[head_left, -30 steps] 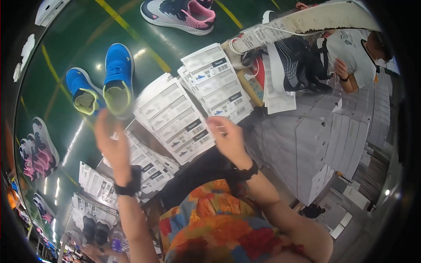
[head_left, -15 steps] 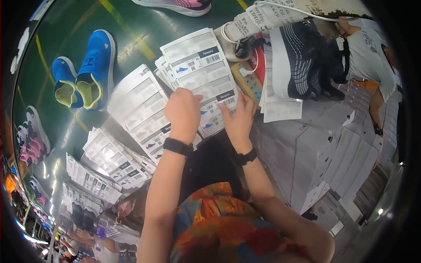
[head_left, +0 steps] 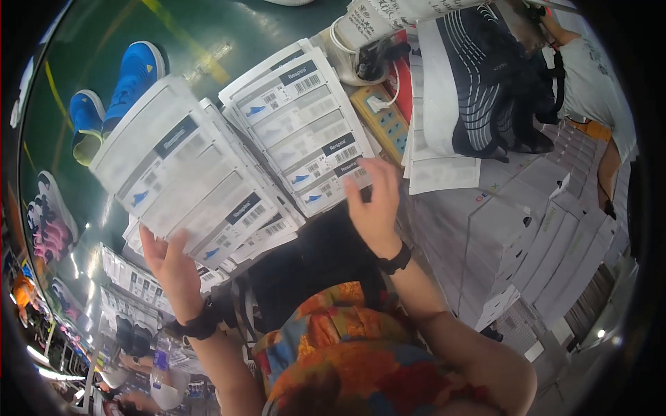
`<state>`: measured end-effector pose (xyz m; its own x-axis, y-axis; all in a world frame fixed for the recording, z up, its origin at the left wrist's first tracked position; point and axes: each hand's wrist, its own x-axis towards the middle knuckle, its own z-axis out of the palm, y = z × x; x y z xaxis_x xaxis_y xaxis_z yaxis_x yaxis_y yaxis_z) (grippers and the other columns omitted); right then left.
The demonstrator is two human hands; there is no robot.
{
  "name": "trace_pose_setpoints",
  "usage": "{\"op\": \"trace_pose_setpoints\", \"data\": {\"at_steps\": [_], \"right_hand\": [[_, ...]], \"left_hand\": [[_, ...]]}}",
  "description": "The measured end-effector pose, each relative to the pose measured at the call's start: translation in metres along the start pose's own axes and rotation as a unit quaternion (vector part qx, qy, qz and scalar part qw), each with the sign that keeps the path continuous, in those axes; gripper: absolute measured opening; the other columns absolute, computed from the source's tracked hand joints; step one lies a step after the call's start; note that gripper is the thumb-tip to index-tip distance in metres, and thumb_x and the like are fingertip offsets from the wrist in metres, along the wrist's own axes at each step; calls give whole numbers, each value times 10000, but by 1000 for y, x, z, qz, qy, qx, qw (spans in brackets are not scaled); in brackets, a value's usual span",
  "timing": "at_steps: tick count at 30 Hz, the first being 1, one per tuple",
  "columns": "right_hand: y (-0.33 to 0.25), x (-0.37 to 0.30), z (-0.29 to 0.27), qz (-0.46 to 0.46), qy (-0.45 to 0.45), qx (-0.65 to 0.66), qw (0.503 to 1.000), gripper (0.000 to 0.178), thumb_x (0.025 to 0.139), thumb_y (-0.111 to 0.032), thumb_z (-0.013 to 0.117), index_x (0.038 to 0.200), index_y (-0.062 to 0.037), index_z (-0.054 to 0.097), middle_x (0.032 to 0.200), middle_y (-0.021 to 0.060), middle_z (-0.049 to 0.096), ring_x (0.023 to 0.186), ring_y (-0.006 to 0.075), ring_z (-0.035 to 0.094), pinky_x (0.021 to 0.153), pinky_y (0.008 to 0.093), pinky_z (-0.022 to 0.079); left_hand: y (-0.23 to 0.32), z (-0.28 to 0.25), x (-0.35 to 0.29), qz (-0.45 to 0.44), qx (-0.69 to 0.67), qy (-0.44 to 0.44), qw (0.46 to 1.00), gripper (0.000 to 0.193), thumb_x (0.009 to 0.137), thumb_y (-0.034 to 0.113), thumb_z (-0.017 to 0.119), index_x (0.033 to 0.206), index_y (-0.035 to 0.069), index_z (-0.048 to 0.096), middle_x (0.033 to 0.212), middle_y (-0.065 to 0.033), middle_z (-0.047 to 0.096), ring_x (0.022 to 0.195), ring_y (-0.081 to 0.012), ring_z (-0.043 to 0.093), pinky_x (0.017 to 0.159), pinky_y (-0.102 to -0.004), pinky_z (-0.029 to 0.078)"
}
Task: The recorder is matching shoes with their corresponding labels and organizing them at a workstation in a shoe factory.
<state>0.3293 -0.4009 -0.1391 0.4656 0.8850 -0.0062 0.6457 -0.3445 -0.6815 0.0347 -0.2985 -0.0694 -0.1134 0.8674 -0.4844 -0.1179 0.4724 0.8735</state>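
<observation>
Head view: nearest the lens, a bright patterned shirt point(head_left: 347, 347) is seen, with both wrists banded in black. The left hand point(head_left: 170, 263) is raised open-palmed under a stack of white shoeboxes point(head_left: 187, 180), its fingers spread against the lower edge, gripping nothing. The right hand point(head_left: 374, 204) is laid on a second box stack point(head_left: 302, 125), fingers loosely open at its near corner. Beyond, a yellow power strip point(head_left: 385, 121) and a dark striped shoe point(head_left: 485, 83) are seen right, blue shoes point(head_left: 114, 93) left on the green floor point(head_left: 208, 28).
</observation>
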Motion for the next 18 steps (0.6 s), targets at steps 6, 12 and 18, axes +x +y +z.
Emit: {"op": "trace_pose_setpoints", "data": {"at_steps": [6, 12, 18], "right_hand": [[-22, -12, 41, -139, -81, -59, 985, 458, 761, -221, 781, 1121, -5, 598, 1172, 154, 521, 1049, 351, 517, 864, 450, 454], [-28, -25, 54, -214, -62, -214, 951, 316, 841, -103, 625, 1089, 87, 578, 1193, 297, 593, 1031, 454, 624, 794, 428, 584], [-41, 5, 11, -95, -82, -108, 986, 224, 795, -19, 597, 1007, 52, 593, 855, 182, 675, 657, 290, 676, 547, 351, 558]], "left_hand": [[-6, 2, -8, -16, -20, 32, 999, 560, 867, -80, 540, 1403, -59, 382, 1278, -181, 592, 1141, -235, 609, 994, -328, 462], [-6, 11, -11, 10, -2, 73, 997, 486, 873, -86, 536, 1346, -71, 424, 1245, -183, 607, 1111, -221, 621, 968, -317, 474], [-10, 18, -15, 10, 25, 97, 995, 474, 870, -89, 549, 1329, -65, 436, 1196, -164, 631, 1060, -200, 637, 939, -308, 485]]}}
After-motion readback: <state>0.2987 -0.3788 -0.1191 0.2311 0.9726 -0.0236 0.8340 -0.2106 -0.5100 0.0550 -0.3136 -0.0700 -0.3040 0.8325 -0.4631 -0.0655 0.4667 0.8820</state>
